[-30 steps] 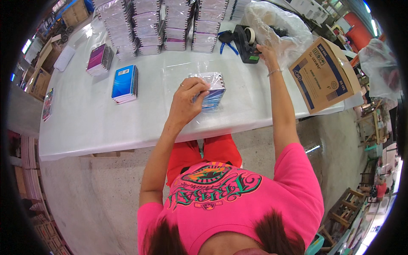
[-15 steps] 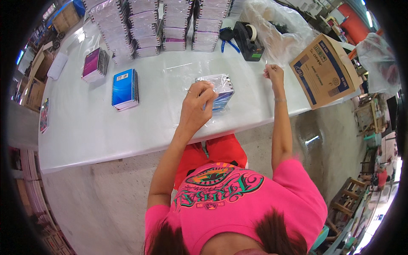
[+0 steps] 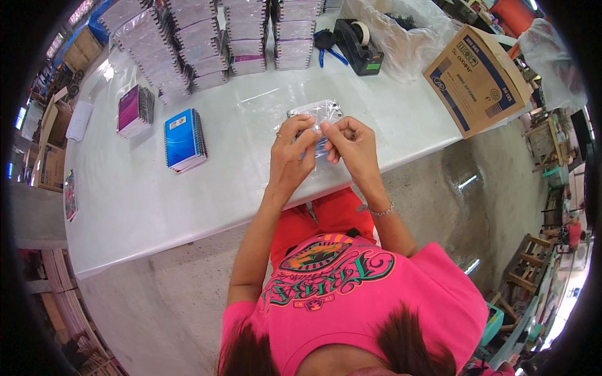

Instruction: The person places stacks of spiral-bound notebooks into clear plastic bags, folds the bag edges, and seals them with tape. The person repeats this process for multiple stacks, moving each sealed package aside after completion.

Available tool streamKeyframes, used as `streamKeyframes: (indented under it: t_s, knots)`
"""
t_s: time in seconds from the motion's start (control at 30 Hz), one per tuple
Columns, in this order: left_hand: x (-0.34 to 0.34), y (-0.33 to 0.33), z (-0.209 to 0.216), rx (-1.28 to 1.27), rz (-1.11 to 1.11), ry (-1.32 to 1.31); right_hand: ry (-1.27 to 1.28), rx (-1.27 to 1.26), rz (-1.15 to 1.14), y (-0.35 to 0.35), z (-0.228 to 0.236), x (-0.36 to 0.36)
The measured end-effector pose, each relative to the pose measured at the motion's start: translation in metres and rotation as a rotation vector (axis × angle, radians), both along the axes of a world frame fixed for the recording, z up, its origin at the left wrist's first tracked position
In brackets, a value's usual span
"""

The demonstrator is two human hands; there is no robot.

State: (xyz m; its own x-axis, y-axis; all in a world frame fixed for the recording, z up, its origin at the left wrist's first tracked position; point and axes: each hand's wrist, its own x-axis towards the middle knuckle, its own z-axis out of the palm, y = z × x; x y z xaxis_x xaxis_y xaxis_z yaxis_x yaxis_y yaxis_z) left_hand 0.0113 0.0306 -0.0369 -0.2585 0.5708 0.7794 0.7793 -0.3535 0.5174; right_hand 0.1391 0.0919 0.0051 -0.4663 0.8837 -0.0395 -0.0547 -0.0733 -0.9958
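Observation:
In front of me on the table lies a stack of small spiral notebooks [image 3: 320, 111] in clear plastic wrap, partly covered by my hands. My left hand [image 3: 290, 153] is closed over its near-left side, fingertips pinching the plastic wrap. Beside it, my right hand [image 3: 356, 149] is pinched over the near-right part of the stack, its fingertips almost meeting the left ones. Whatever lies between the right fingertips is too small to make out. Farther off sits a black tape dispenser [image 3: 359, 55] with a roll in it.
To the left stand a blue spiral notebook stack [image 3: 180, 141] and a purple one [image 3: 130, 111]. Tall rows of wrapped notebooks [image 3: 244, 37] line the far side. Blue-handled pliers [image 3: 326, 47] lie by the dispenser. A cardboard box [image 3: 473, 81] and a crumpled plastic bag [image 3: 401, 37] are at right.
My right hand has come left and nearer, from beside the tape dispenser to the wrapped notebooks. The left hand stays on the wrap. The whole view has shifted slightly.

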Motion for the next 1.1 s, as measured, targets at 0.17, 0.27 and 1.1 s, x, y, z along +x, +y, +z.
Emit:
streamKeyframes:
  t_s: [0.17, 0.27, 1.1]
  knots:
    - [-0.001, 0.002, -0.002, 0.04, 0.02, 0.042, -0.054, 0.028, -0.016, -0.001, 0.0, -0.005]
    - [0.004, -0.005, 0.003, -0.079, -0.066, -0.263, -0.057, 0.035, -0.026, 0.001, -0.003, -0.005]
    - [-0.032, 0.024, 0.058, -0.219, -0.264, -0.433, 0.528, -0.513, 0.421, -0.023, -0.08, 0.006]
